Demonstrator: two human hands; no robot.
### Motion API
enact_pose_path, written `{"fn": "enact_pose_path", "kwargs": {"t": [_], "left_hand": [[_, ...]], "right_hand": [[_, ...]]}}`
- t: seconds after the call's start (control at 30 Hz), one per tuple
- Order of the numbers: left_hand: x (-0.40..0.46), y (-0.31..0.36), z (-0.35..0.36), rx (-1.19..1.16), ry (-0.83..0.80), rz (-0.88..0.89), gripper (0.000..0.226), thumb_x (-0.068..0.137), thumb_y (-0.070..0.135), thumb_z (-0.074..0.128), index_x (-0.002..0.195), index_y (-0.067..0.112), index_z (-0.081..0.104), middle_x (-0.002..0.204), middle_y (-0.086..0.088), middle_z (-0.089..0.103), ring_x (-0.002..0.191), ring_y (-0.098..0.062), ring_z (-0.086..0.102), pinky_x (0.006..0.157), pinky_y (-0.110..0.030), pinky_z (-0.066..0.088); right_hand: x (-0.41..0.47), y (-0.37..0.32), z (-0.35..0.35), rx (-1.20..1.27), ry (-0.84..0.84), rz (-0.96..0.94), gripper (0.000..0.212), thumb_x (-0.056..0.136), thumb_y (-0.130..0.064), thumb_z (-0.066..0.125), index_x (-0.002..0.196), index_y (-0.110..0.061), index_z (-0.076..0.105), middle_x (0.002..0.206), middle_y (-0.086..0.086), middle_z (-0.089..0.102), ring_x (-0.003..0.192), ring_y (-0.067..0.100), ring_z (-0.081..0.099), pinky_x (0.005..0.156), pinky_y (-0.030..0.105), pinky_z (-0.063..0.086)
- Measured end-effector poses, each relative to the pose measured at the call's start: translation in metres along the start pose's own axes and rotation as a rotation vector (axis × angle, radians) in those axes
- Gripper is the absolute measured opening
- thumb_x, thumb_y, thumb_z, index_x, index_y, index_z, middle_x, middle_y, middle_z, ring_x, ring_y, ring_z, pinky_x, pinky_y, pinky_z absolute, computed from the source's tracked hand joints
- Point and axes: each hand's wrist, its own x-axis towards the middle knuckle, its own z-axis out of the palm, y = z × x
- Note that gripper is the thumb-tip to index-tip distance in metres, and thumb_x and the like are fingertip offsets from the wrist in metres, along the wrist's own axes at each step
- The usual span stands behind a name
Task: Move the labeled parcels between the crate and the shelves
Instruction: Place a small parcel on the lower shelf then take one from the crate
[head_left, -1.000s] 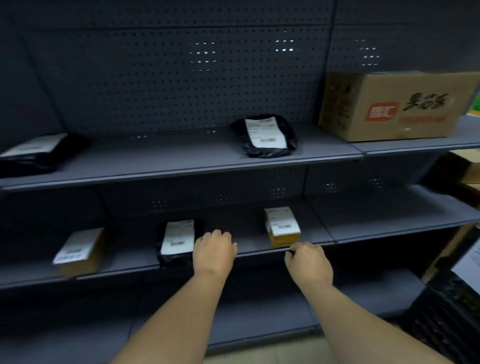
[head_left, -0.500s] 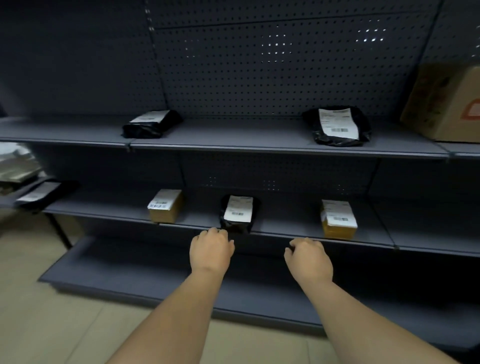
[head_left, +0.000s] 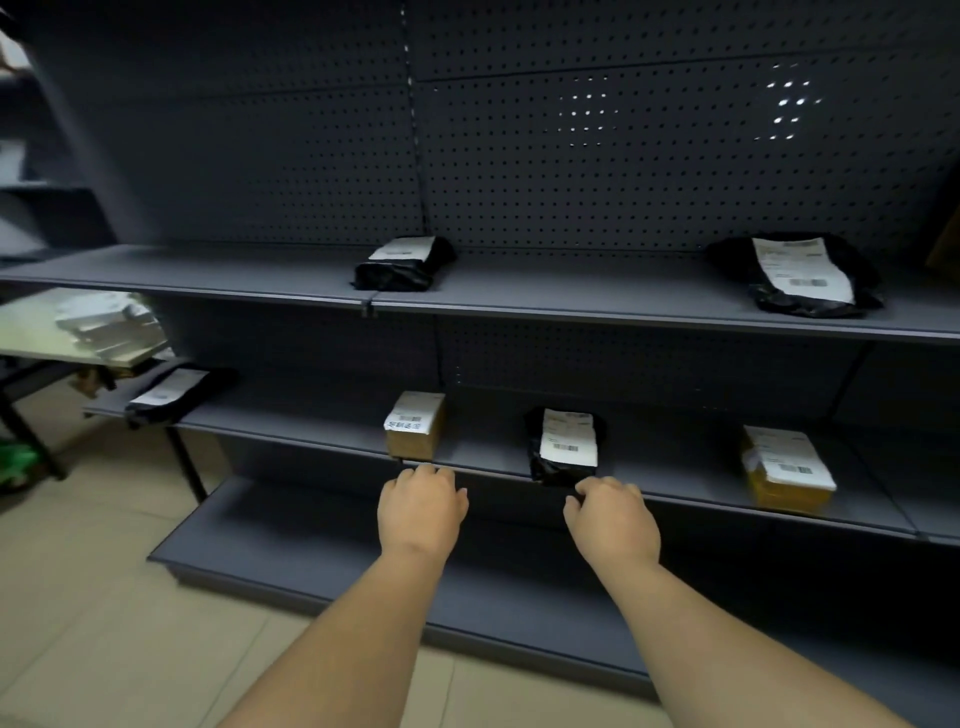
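You've got six labeled parcels showing on the shelves. Four are black poly bags: two on the top shelf (head_left: 571, 306), one at 12 o'clock (head_left: 402, 264) and one at 2 o'clock (head_left: 797, 275), plus two on the middle shelf (head_left: 675, 462), one out at 9 o'clock (head_left: 174, 393) and one dead center (head_left: 565, 446). Two are brown boxes, both on the middle shelf, one just left of center (head_left: 415, 426) and one at 3 o'clock (head_left: 787, 470). That's three shelf levels counting the bottom shelf (head_left: 311, 545). Two hands in view, left (head_left: 421, 512) and right (head_left: 613, 519), and one bench (head_left: 36, 332) at 9 o'clock.
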Motion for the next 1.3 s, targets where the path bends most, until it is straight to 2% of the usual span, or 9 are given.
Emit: {"fn": "enact_pose_path", "kwargs": {"t": [0.13, 0.3, 0.53, 0.7, 0.87, 1.03, 1.2, 1.3], "left_hand": [[0.017, -0.063, 0.002, -0.001, 0.013, 0.003, 0.031, 0.096, 0.041, 0.041, 0.104, 0.019, 0.06, 0.105, 0.0, 0.063, 0.097, -0.019, 0.058, 0.078, -0.03, 0.042], [0.038, -0.134, 0.008, -0.018, 0.029, 0.005, 0.03, 0.096, 0.041, 0.042, 0.106, 0.02, 0.06, 0.105, 0.002, 0.062, 0.097, -0.017, 0.058, 0.079, -0.029, 0.042], [0.062, -0.197, 0.026, -0.015, 0.012, -0.017, 0.03, 0.096, 0.04, 0.042, 0.103, 0.019, 0.061, 0.103, 0.001, 0.062, 0.095, -0.018, 0.057, 0.078, -0.029, 0.04], [0.085, -0.215, 0.042, -0.041, 0.008, -0.026, 0.03, 0.096, 0.039, 0.042, 0.103, 0.018, 0.062, 0.102, 0.001, 0.063, 0.094, -0.018, 0.058, 0.078, -0.03, 0.041], [0.117, -0.22, 0.058, -0.061, -0.023, -0.038, 0.029, 0.097, 0.039, 0.041, 0.103, 0.018, 0.061, 0.1, 0.001, 0.062, 0.093, -0.018, 0.058, 0.077, -0.029, 0.041], [0.161, -0.224, 0.079, -0.092, -0.065, -0.06, 0.027, 0.096, 0.036, 0.042, 0.097, 0.016, 0.06, 0.091, 0.0, 0.059, 0.085, -0.018, 0.057, 0.07, -0.028, 0.038], [0.214, -0.22, 0.107, -0.219, -0.206, -0.184, 0.034, 0.096, 0.04, 0.043, 0.097, 0.01, 0.06, 0.084, -0.004, 0.059, 0.079, -0.023, 0.06, 0.062, -0.031, 0.045], [0.24, -0.212, 0.13, -0.383, -0.337, -0.28, 0.038, 0.096, 0.041, 0.044, 0.105, 0.009, 0.062, 0.095, -0.009, 0.067, 0.086, -0.025, 0.063, 0.064, -0.03, 0.048]], "right_hand": [[0.004, -0.062, 0.027, 0.016, -0.018, 0.004, 0.031, 0.094, -0.031, 0.046, 0.117, -0.018, 0.063, 0.116, 0.002, 0.061, 0.113, 0.021, 0.049, 0.075, 0.032, 0.046], [0.012, -0.128, 0.057, 0.02, -0.016, 0.01, 0.027, 0.093, -0.028, 0.046, 0.11, -0.018, 0.064, 0.11, 0.002, 0.061, 0.109, 0.021, 0.049, 0.071, 0.031, 0.046], [0.02, -0.18, 0.093, 0.007, -0.014, 0.025, 0.025, 0.093, -0.03, 0.047, 0.104, -0.018, 0.066, 0.106, 0.002, 0.062, 0.107, 0.02, 0.05, 0.069, 0.03, 0.043], [0.036, -0.197, 0.112, -0.008, -0.031, 0.025, 0.027, 0.093, -0.03, 0.047, 0.111, -0.019, 0.065, 0.11, 0.001, 0.062, 0.11, 0.02, 0.05, 0.068, 0.028, 0.04], [0.065, -0.207, 0.132, -0.001, -0.049, 0.035, 0.028, 0.093, -0.028, 0.046, 0.113, -0.019, 0.064, 0.11, 0.001, 0.062, 0.11, 0.02, 0.05, 0.07, 0.029, 0.045], [0.107, -0.215, 0.16, 0.037, -0.086, 0.068, 0.027, 0.094, -0.031, 0.047, 0.112, -0.019, 0.064, 0.107, 0.001, 0.062, 0.106, 0.019, 0.051, 0.068, 0.027, 0.042], [0.154, -0.214, 0.191, 0.105, -0.129, 0.206, 0.027, 0.094, -0.032, 0.048, 0.112, -0.021, 0.064, 0.111, 0.001, 0.062, 0.108, 0.02, 0.052, 0.069, 0.027, 0.04], [0.178, -0.211, 0.21, 0.207, -0.174, 0.323, 0.028, 0.094, -0.031, 0.049, 0.114, -0.019, 0.063, 0.113, 0.005, 0.063, 0.107, 0.022, 0.056, 0.07, 0.027, 0.042]]}}
